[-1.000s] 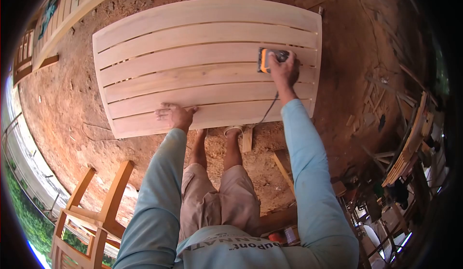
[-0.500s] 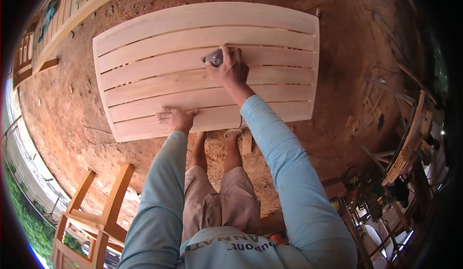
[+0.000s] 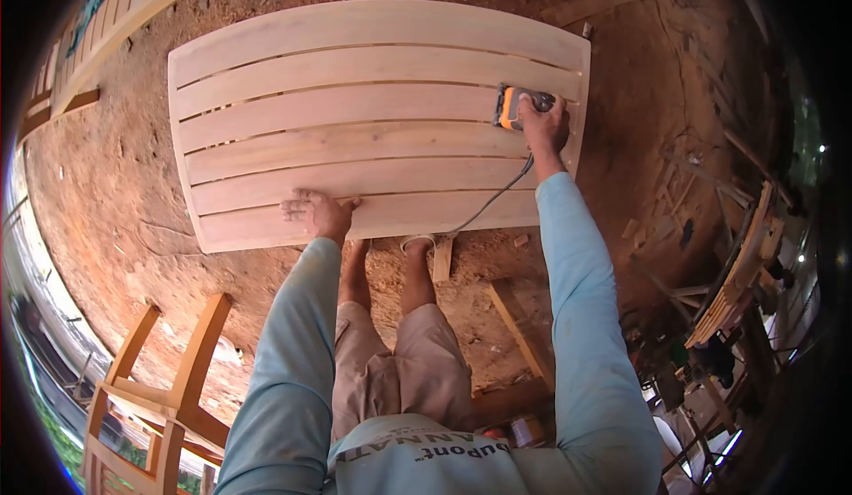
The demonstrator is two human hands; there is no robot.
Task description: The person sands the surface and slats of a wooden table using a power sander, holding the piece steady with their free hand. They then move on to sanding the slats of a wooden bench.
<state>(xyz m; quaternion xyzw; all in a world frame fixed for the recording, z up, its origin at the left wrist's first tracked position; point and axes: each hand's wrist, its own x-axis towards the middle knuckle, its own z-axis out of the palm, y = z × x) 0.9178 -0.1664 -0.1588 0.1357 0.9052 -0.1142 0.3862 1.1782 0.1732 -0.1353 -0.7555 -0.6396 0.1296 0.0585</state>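
A slatted wooden tabletop with rounded long edges lies in front of me, its pale slats parted by narrow gaps. My right hand is wrapped round an orange and black electric sander, which rests on the slats near the right end. From the sander a dark cord runs down across the wood to the near edge. My left hand lies flat on the nearest slats, left of centre, with its fingers spread and nothing in it.
An unfinished wooden chair stands at the lower left. Another slatted wooden piece is at the upper left. Stacked wood strips and clutter lie to the right. A wooden beam is by my legs on the reddish dirt floor.
My right hand has slid the sander to the right along the slats, near the tabletop's right end. More of the cord shows. My left hand stays at almost the same spot.
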